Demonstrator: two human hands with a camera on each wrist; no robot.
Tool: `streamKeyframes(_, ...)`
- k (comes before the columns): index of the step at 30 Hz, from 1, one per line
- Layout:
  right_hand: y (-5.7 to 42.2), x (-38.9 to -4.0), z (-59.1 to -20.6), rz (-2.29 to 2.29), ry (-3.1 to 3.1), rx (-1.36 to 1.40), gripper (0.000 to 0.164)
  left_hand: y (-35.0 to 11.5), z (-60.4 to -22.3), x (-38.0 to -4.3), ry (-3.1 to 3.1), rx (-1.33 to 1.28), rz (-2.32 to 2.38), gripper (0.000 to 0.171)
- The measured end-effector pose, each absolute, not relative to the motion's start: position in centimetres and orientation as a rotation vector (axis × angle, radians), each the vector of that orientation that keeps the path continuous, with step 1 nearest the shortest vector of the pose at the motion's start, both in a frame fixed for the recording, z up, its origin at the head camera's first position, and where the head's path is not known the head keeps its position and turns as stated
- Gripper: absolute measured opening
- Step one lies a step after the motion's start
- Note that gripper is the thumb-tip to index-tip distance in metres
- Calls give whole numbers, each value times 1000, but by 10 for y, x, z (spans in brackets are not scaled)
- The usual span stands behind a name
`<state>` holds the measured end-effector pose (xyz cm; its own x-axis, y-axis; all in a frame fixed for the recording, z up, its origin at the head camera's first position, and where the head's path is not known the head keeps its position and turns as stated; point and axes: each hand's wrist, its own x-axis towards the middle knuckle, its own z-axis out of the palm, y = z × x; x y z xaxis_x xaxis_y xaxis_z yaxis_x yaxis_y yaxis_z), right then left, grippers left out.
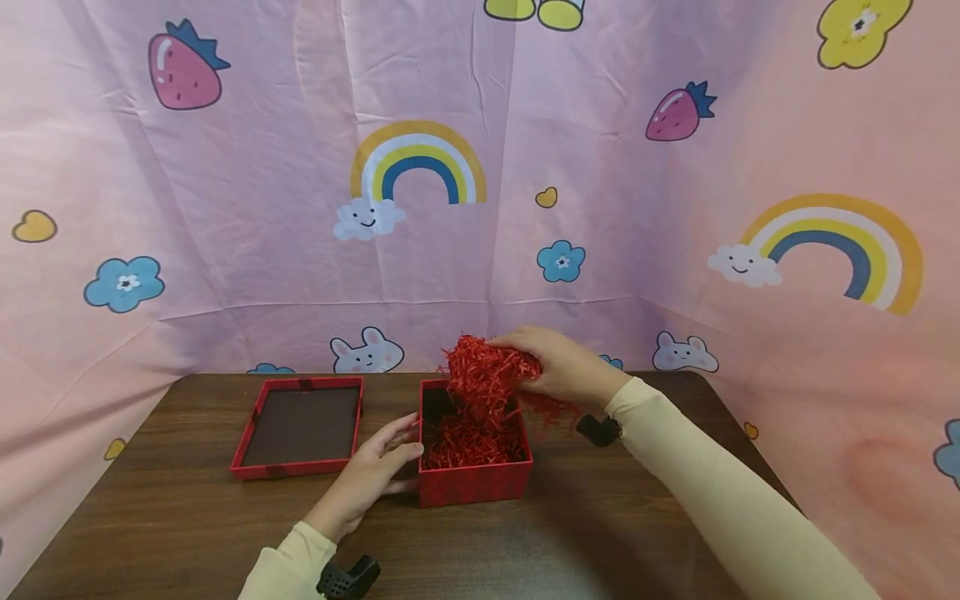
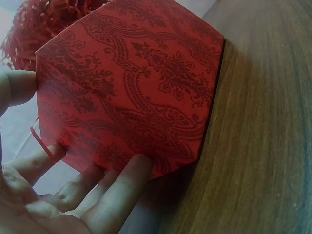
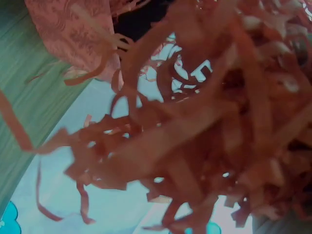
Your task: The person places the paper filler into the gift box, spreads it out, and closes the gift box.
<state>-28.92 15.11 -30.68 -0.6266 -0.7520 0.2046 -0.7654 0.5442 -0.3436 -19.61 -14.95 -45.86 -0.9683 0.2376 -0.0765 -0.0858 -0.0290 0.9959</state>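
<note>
A red patterned box (image 1: 474,485) stands uncovered on the table, with red shredded paper (image 1: 480,443) inside it. Above its back right part, my right hand (image 1: 562,364) grips a big clump of the same shredded paper (image 1: 486,371), and loose strands trail below the palm. In the right wrist view the clump (image 3: 195,141) covers most of the picture and hides the fingers. My left hand (image 1: 375,467) rests against the box's left side. Its fingertips touch the patterned wall (image 2: 131,87) in the left wrist view, the thumb near the rim.
The red box lid (image 1: 300,425) lies left of the box, its dark inside facing up. Both stand on a brown wooden table (image 1: 600,533). A printed cloth (image 1: 427,275) with rainbows and strawberries hangs behind and at the sides.
</note>
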Motion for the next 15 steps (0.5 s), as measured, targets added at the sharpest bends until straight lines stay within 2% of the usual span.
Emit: streamKeyframes(15, 112, -291, -341, 416, -2893, 1473, 57, -148, -459, -198, 2044, 133, 2083, 65)
